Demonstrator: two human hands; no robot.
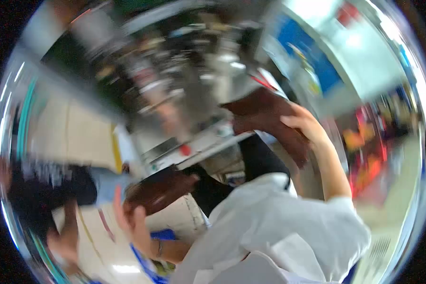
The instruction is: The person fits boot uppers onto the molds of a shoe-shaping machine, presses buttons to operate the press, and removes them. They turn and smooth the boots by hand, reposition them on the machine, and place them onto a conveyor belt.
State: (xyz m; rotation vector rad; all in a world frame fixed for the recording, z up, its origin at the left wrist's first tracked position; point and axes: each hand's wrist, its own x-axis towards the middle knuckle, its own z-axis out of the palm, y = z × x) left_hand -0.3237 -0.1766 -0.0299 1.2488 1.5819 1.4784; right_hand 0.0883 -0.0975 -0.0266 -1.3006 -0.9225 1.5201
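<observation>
My left hand (133, 220) is at the lower left, its fingers closed round a dark brown leather-like piece (163, 191). On the other side, my right hand (305, 124) grips the edge of a second brown leather-like piece (262, 111), which is wide and curved, with a flap hanging down under the fingers. The two pieces are held well apart, one on each side of my lap. Motion blur hides their finer detail, and I cannot make out their exact kind.
A cluttered workbench (199, 156) with a red round spot (185, 150) lies ahead. To the left stands a person in a black top (52, 184), with a hand (64, 244) low down. A pale machine or cabinet (364, 52) and colourful items (369, 151) are on the right.
</observation>
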